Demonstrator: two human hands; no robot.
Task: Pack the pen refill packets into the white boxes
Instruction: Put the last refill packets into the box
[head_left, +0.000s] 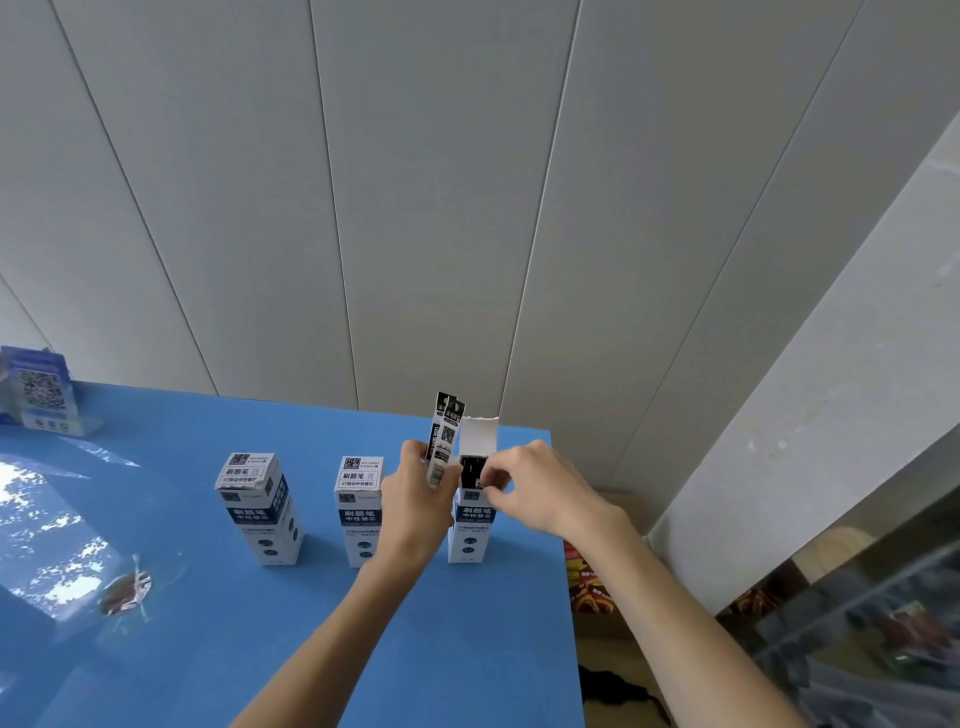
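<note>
The left box (262, 506) carries 刷题笔 on its closed top flap, with a QR code above it and the number 20 beside it; a smaller line beneath is too small to be sure of. Its front face shows 刷题笔 in white on dark blue. The middle box (359, 506), right of it, bears the same: 刷题笔 and 20 on top, 刷题笔 with 中性替芯 on the front. The open box (471, 525), furthest right, shows 刷题笔 on its front. The packets (444, 441) above it have a barcode and print too small to read. Far left of the boxes, a blue stand (39, 389) shows a QR code.
</note>
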